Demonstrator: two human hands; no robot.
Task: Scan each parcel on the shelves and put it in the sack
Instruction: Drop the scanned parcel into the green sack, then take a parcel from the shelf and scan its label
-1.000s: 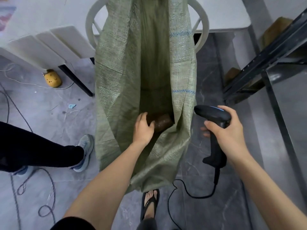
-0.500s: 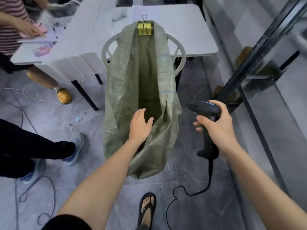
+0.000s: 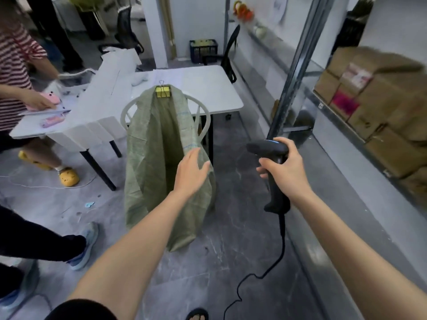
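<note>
Parcels (image 3: 379, 107): brown cartons stacked on the shelf at right, behind the shelf upright (image 3: 293, 72), well apart from both hands. They are blurred, so no exact count; at least six, some with pink labels.

Sack (image 3: 143, 158): one, green woven, hanging open from a white chair (image 3: 124, 109) by one yellow clip (image 3: 162, 91), in front of the table (image 3: 208, 88). Its inside can't be seen from this angle, so what's already in it is unknown.

Left hand (image 3: 190, 172): flat, fingers spread, holding nothing, seen over the sack's right edge. Whether it touches the fabric can't be told.

Right hand (image 3: 285, 168): wrapped around the handle of the scanner (image 3: 269, 147), head pointing left, not at any parcel. One scanner, one cable (image 3: 280, 245) trailing to the floor.

Status, as a judgement: between parcels. Nothing is in hand and nothing is being scanned. The shelf stack looks large, so most of the job is left. Next cycle: turn right, pick a carton, scan its label, drop it in the sack.

Others in frame: one person in a striped shirt at the table on the left, and one more person's legs at lower left.
</note>
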